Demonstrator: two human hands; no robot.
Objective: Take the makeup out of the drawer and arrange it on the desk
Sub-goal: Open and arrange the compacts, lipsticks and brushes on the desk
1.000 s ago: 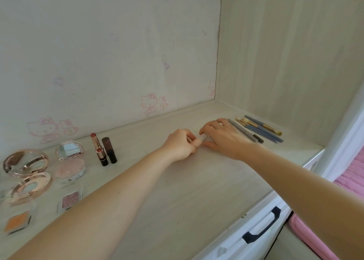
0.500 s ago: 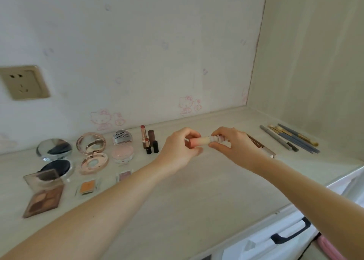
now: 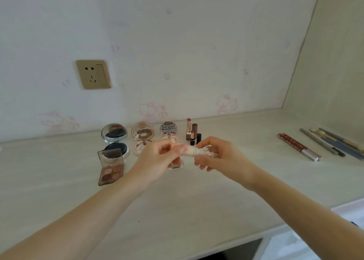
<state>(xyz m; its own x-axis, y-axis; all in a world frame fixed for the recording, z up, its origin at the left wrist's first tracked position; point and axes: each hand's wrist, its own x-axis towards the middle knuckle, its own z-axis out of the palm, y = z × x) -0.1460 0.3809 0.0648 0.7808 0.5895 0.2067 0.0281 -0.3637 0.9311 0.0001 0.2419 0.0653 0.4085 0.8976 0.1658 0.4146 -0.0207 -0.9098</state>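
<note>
Above the desk's (image 3: 177, 210) middle, both hands hold one cream tube (image 3: 192, 151) level in the air: left hand (image 3: 157, 161) pinching its left end with curled fingers, right hand (image 3: 220, 159) curled round the patterned right end (cap or body, cannot tell). Toward the back edge, left of centre: black compact (image 3: 115, 135), rose compact (image 3: 142, 133), striped compact (image 3: 168, 128), lipsticks (image 3: 192, 131), all open or upright. Palette (image 3: 110, 168) lies open just in front of them. Near the right back corner: red pencil (image 3: 297, 146), grey pencils (image 3: 331, 143). Front half of the desk bare beneath the forearms. Socket (image 3: 93, 74) on the wall.
</note>
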